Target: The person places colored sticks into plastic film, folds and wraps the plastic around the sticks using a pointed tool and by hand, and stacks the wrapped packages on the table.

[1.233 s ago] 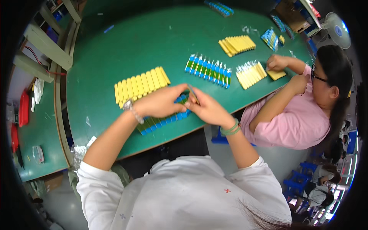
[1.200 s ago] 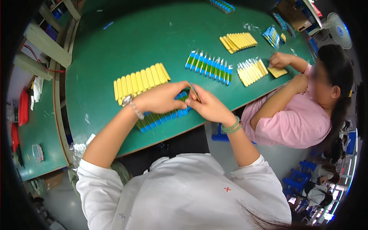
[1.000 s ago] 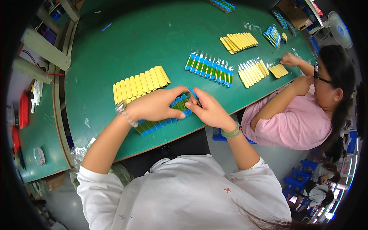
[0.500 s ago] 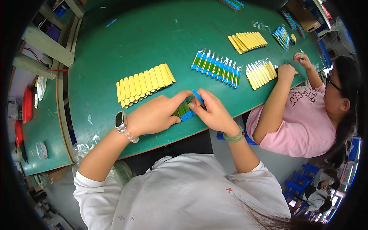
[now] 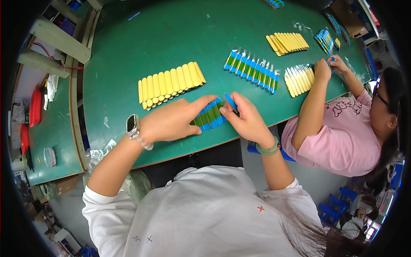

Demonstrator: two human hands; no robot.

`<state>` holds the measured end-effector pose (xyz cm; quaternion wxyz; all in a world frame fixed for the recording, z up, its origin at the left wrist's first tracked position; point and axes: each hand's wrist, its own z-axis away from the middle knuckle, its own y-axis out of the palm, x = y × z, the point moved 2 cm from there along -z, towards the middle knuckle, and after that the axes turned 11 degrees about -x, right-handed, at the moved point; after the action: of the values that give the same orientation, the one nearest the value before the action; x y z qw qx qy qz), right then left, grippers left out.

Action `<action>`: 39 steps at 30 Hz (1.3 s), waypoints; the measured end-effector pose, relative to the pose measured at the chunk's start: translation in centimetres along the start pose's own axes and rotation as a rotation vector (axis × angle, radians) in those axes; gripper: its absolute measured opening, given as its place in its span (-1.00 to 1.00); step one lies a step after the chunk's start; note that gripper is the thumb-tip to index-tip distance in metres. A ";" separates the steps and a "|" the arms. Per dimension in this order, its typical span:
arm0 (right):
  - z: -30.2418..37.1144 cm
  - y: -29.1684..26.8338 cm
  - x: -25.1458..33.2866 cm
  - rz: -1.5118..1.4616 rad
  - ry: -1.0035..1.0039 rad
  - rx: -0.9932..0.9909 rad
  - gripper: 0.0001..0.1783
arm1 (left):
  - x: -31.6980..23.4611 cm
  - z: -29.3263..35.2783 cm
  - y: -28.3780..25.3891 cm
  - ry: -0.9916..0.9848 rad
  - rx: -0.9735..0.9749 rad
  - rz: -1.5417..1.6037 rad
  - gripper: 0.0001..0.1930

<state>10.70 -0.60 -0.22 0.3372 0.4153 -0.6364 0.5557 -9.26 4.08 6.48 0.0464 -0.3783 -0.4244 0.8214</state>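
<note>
On the green table, near its front edge, lies a row of flat, round-ended blue-and-green sticks (image 5: pixel 210 116). My left hand (image 5: pixel 173 120) is around the left part of this row, index finger along its far ends and thumb at its near ends. Between the thumb and fingers of my right hand (image 5: pixel 247 120) is one blue stick (image 5: pixel 230 101), held tilted just beyond the row's right end. My right palm and fingers hide its lower part. A stacked row of yellow round-ended sticks (image 5: pixel 171 84) lies just beyond my left hand.
Further right are blue-and-green sticks in clear wrappers (image 5: pixel 251 70), wrapped yellow sticks (image 5: pixel 299 80) and another yellow stack (image 5: pixel 287 43). A co-worker in a pink shirt (image 5: pixel 342 132) sits at the right, hands over the table. Clear plastic (image 5: pixel 100 155) hangs by the left front edge.
The view has shifted, so the table's contents appear further right. My right hand has drawn slightly away from the row with the blue stick, showing more of the row's right end.
</note>
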 end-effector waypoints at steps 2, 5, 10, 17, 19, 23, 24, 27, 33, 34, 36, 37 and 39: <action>0.0 0.1 0.1 -0.010 -0.020 -0.002 -0.74 | 0.8 -0.6 0.3 0.000 -0.007 0.039 -0.15; -0.2 0.2 0.1 -0.010 -0.024 0.006 -0.74 | 1.6 -0.8 0.5 0.042 0.004 0.196 -0.19; 0.2 0.1 -0.3 -0.007 -0.011 -0.009 -0.75 | 1.4 1.2 0.1 0.075 -0.099 0.156 -0.25; 0.1 0.1 0.1 -0.012 0.034 -0.004 -0.75 | 2.7 2.4 0.3 0.008 -0.066 0.192 -0.28; 0.2 0.0 -0.2 0.011 0.013 0.024 -0.76 | 3.0 2.6 0.6 0.004 -0.037 0.167 -0.27; 0.0 0.0 -0.3 -0.106 0.050 -0.002 -0.69 | 4.5 5.4 1.5 0.056 -0.325 0.197 -0.34; -0.4 0.0 0.4 -0.105 -0.041 -0.027 -0.65 | 4.7 6.0 1.7 -0.009 -0.396 0.231 -0.36; -2.4 0.5 2.2 -0.199 -0.056 0.070 -0.60 | 4.0 6.6 1.3 -0.254 -0.274 0.613 -0.41; -5.7 1.6 2.1 -0.177 0.062 0.498 -0.55 | 5.3 6.4 2.5 -0.265 -0.363 0.805 -0.50; -5.9 1.6 1.9 -0.175 0.063 0.496 -0.55 | 5.3 6.6 2.8 -0.263 -0.362 0.806 -0.50; -6.0 1.4 1.5 -0.241 0.128 0.508 -0.56 | 5.2 7.5 3.3 -0.164 -0.469 0.613 -0.50; -5.9 1.4 1.4 -0.242 0.129 0.509 -0.56 | 5.1 7.8 3.7 -0.165 -0.468 0.614 -0.50; -6.0 1.0 1.4 -0.278 0.122 0.456 -0.56 | 4.7 8.5 4.2 -0.212 -0.605 0.591 -0.54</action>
<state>8.96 5.13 1.52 0.3456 0.5298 -0.4103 0.6569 -17.14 -2.36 3.70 -0.3476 -0.3935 -0.5220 0.6722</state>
